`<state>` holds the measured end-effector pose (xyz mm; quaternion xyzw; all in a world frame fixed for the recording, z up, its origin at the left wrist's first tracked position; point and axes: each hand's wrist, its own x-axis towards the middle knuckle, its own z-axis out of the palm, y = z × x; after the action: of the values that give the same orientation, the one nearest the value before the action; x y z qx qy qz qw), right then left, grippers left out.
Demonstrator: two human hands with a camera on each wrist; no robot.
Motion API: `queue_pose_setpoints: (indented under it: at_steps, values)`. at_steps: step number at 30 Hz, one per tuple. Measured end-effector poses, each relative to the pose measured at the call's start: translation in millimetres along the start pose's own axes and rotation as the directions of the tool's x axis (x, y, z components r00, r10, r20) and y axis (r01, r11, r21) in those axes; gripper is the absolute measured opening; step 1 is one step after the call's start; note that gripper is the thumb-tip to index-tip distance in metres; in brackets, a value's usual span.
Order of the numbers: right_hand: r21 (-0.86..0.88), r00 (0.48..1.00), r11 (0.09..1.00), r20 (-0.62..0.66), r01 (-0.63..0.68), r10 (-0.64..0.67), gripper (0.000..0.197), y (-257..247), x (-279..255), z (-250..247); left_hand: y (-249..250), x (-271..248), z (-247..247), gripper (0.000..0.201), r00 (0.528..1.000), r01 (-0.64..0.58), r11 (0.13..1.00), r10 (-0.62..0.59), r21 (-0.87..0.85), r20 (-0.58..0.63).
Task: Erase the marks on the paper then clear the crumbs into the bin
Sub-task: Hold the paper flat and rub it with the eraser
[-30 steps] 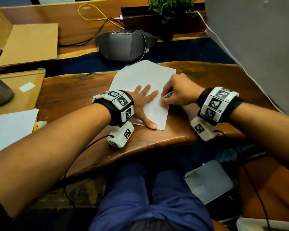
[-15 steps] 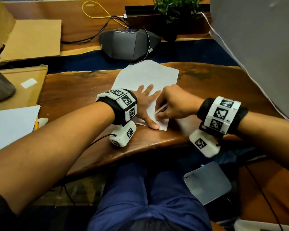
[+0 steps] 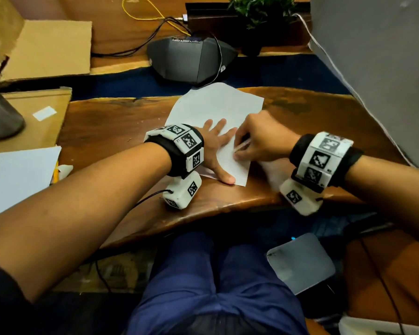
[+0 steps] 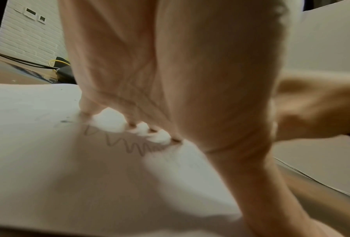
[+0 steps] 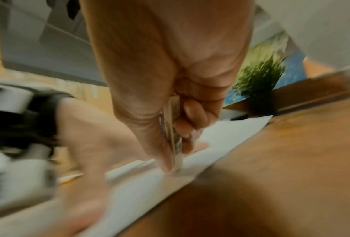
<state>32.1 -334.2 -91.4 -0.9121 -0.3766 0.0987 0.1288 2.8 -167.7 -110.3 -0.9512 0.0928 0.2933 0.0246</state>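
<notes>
A white sheet of paper (image 3: 218, 110) lies on the wooden desk (image 3: 107, 131). My left hand (image 3: 218, 146) lies flat on it with spread fingers, the thumb near the sheet's front corner. A grey zigzag pencil mark (image 4: 129, 146) runs just in front of the left fingertips (image 4: 176, 139). My right hand (image 3: 259, 141) grips a thin eraser (image 5: 175, 136) between thumb and fingers, its tip pressed on the paper (image 5: 149, 184) near the right edge. The right wrist view is motion-blurred. No bin is identifiable.
A dark conference phone (image 3: 191, 59) with cables stands behind the paper, a potted plant (image 3: 259, 13) beyond it. Cardboard pieces (image 3: 46, 49) and a grey cup (image 3: 0, 114) are at left, white sheets (image 3: 17, 172) at front left. A grey panel (image 3: 377, 56) rises at right.
My right hand has slid along the paper's right part, first toward me and the thumb, then slightly back up. The left hand has stayed flat on the sheet.
</notes>
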Motion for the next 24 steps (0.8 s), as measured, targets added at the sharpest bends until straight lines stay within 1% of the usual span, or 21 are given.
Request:
queue_pose_setpoints:
  at_steps: [1,2,3,5,6,7,8,9,11,12,13,15,16,17,18,20,21,22,24]
  values:
    - [0.011,0.997,0.998,0.057,0.054,-0.055,0.012,-10,-6,5,-1,-1,0,0.138,1.0,-0.007,1.0,0.007,-0.005,-0.005]
    - [0.03,0.992,0.997,0.102,0.07,-0.073,0.012,-14,-9,6,-1,0,0,0.139,1.0,-0.011,1.0,0.011,-0.01,-0.008]
    - [0.033,0.993,0.999,0.113,0.042,-0.045,0.013,-11,-5,3,-2,1,0,0.14,1.0,-0.008,1.0,0.008,-0.01,-0.006]
    - [0.033,0.997,0.997,0.034,-0.075,0.074,0.018,6,7,-9,-2,3,3,0.143,1.0,0.003,1.0,-0.003,-0.008,-0.007]
    - [0.032,0.993,0.993,-0.013,-0.113,0.113,0.019,13,12,-11,-2,4,4,0.144,1.0,0.007,1.0,-0.007,-0.006,-0.016]
    - [0.028,0.992,0.992,-0.045,-0.119,0.12,0.019,15,13,-10,-3,3,5,0.145,1.0,0.008,1.0,-0.008,-0.003,-0.021]
    - [0.016,0.994,0.996,-0.057,-0.092,0.093,0.017,10,10,-6,-3,3,4,0.145,1.0,0.004,1.0,-0.004,-0.003,-0.023]
    - [0.004,0.998,0.999,-0.038,-0.04,0.041,0.014,1,6,0,-4,2,3,0.143,1.0,-0.002,1.0,0.002,-0.007,-0.021]
    - [0.03,0.997,0.999,0.062,0.045,-0.047,0.01,-15,-8,7,-3,2,2,0.142,1.0,-0.016,1.0,0.015,-0.015,-0.024]
    - [0.033,0.995,0.999,0.09,0.036,-0.039,0.01,-13,-6,5,-3,3,2,0.142,1.0,-0.016,1.0,0.015,-0.013,-0.028]
    - [0.029,0.997,1.0,0.077,-0.006,0.004,0.012,-5,0,0,-3,3,3,0.143,1.0,-0.012,1.0,0.012,-0.008,-0.028]
    - [0.031,0.995,0.994,-0.013,-0.101,0.102,0.015,10,11,-9,-3,4,5,0.144,0.999,-0.001,1.0,0.001,0.006,-0.04]
    - [0.033,0.992,0.992,-0.049,-0.118,0.12,0.015,14,13,-9,-2,4,6,0.143,0.999,0.002,1.0,-0.002,0.009,-0.044]
    - [0.027,0.993,0.994,-0.058,-0.106,0.108,0.014,10,12,-5,-2,3,5,0.142,0.999,0.003,1.0,-0.002,0.009,-0.042]
    - [0.016,0.997,0.998,-0.032,-0.065,0.065,0.012,3,9,0,-3,2,4,0.14,0.999,-0.003,1.0,0.003,0.0,-0.039]
    - [0.033,0.998,0.999,0.068,0.014,-0.017,0.009,-15,-2,6,-2,1,2,0.138,0.999,-0.02,1.0,0.02,-0.01,-0.041]
    - [0.034,0.995,0.999,0.098,0.014,-0.018,0.009,-15,-2,5,-2,1,2,0.138,0.999,-0.022,1.0,0.021,-0.008,-0.042]
    - [0.022,0.996,1.0,0.087,-0.019,0.017,0.011,-8,3,0,-2,1,3,0.139,0.999,-0.019,1.0,0.018,-0.007,-0.042]
    - [0.017,0.995,0.995,-0.013,-0.101,0.101,0.015,7,14,-8,-2,2,5,0.141,0.999,-0.001,1.0,0.001,-0.002,-0.046]
